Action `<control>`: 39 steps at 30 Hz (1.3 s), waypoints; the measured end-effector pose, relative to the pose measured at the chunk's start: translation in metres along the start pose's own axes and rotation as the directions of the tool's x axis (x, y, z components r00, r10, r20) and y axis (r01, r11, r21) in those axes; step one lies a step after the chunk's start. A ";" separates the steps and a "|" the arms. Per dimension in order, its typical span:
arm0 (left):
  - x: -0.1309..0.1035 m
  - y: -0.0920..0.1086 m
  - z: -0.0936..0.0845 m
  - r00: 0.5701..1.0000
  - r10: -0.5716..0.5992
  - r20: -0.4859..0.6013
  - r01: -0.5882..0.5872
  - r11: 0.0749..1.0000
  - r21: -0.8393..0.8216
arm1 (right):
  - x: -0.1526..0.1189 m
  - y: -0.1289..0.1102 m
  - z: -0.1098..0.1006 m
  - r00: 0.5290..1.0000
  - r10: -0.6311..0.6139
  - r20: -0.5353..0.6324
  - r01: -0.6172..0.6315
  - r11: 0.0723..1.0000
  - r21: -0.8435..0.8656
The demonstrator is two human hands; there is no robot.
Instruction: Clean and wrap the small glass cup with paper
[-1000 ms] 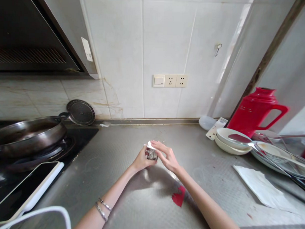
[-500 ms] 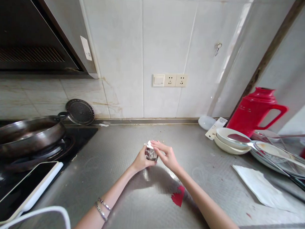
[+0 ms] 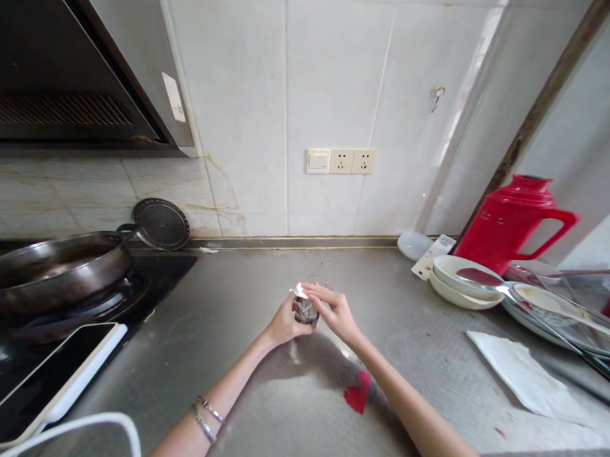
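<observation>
In the middle of the steel counter, my left hand (image 3: 285, 322) wraps round a small clear glass jar (image 3: 307, 311) from its left side. A scrap of white tissue (image 3: 299, 291) shows at the top of the jar. The fingers of my right hand (image 3: 336, 311) are pressed together on that tissue at the jar's rim, with the palm to the right of the glass. Fingers and tissue partly hide the rim. A torn-edged red piece (image 3: 358, 392) lies on the counter nearer to me, beside my right forearm.
On the left, a pan (image 3: 58, 266) stands on the black hob, with a white-edged phone (image 3: 54, 380) near it. At right are a red thermos jug (image 3: 510, 222), stacked white bowls (image 3: 463, 297), plates with utensils, and a folded white napkin (image 3: 524, 376).
Hardly anything differs. The jar has turned or shifted very slightly to the right in my hands, showing a little more of its glass. Both hands keep their hold.
</observation>
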State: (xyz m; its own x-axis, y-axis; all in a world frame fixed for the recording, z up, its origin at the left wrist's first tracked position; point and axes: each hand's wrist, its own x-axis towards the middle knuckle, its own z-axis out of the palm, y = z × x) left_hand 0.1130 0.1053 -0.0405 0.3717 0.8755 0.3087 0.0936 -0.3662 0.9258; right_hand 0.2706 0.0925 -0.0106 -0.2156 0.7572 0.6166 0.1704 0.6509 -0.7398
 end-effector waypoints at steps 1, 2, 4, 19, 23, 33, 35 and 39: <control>0.000 0.000 0.000 1.000 -0.001 -0.006 0.001 1.000 -0.002 | 0.001 0.002 -0.001 0.998 0.067 -0.017 -0.067 0.997 0.033; 0.000 0.001 -0.001 1.000 0.001 -0.009 -0.001 1.000 -0.010 | 0.002 0.004 -0.002 0.990 0.138 -0.033 -0.135 0.988 0.071; 0.000 0.001 -0.003 1.000 0.000 -0.017 0.000 0.999 -0.034 | 0.004 0.006 -0.004 0.966 0.251 -0.056 -0.241 0.959 0.147; 0.000 0.001 0.003 0.997 -0.065 0.030 0.066 0.997 -0.036 | -0.002 0.002 0.000 0.988 -0.153 0.009 0.153 0.980 -0.130; -0.001 0.002 0.002 0.993 -0.114 0.005 0.114 0.993 -0.027 | 0.001 0.003 -0.004 0.995 -0.082 -0.055 0.076 0.991 -0.107; -0.001 0.006 0.002 0.995 -0.103 0.012 0.104 0.992 -0.077 | 0.000 0.004 -0.001 0.999 0.031 -0.020 -0.031 0.999 0.012; -0.002 0.005 0.001 0.994 -0.112 0.009 0.112 0.990 -0.087 | 0.002 0.008 -0.002 0.987 0.155 -0.052 -0.147 0.981 0.129; -0.002 0.008 -0.001 0.987 -0.155 0.032 0.159 0.974 -0.164 | 0.002 0.009 0.000 0.948 0.302 -0.100 -0.259 0.914 0.312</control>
State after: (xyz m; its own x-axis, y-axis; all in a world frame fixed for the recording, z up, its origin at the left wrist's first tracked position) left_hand 0.1123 0.1009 -0.0340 0.3822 0.9112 0.1539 -0.0012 -0.1661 0.9861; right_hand 0.2719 0.1000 -0.0156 -0.0563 0.9200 0.3878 -0.0881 0.3824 -0.9198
